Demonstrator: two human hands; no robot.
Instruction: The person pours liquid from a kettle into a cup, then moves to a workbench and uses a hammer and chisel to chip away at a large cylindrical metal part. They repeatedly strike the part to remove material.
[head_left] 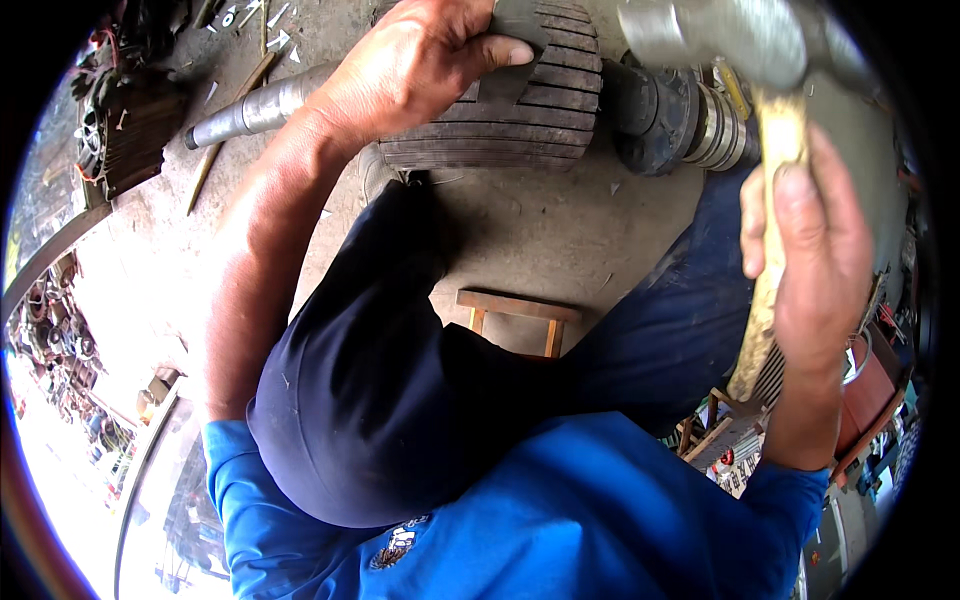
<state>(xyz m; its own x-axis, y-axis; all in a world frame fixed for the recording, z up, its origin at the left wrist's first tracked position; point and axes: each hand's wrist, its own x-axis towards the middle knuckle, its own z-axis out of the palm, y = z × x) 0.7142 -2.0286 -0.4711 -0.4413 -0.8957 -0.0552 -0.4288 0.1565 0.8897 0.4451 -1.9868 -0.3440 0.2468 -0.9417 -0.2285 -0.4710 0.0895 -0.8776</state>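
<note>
My right hand (815, 250) is wrapped round the pale wooden handle of a hammer (770, 200). The hammer's grey metal head is raised at the upper right, slightly blurred. At the top middle, my left hand (425, 65) has its thumb pressed on a thin, dark grey flat piece (518, 25). This piece lies against a grey-black, round block with a grooved surface, like a tyre tread (490, 145). My left fingers are mostly hidden behind the hand and the top edge. The hammer head is apart from the flat piece.
A metal shaft (260, 105) lies left of the block, and a flanged dark metal part with pale rings (660, 115) stands to its right. A low wooden stool (518, 305) is between my legs. Sticks and white scraps lie on the floor; cluttered parts (60, 340) line the left.
</note>
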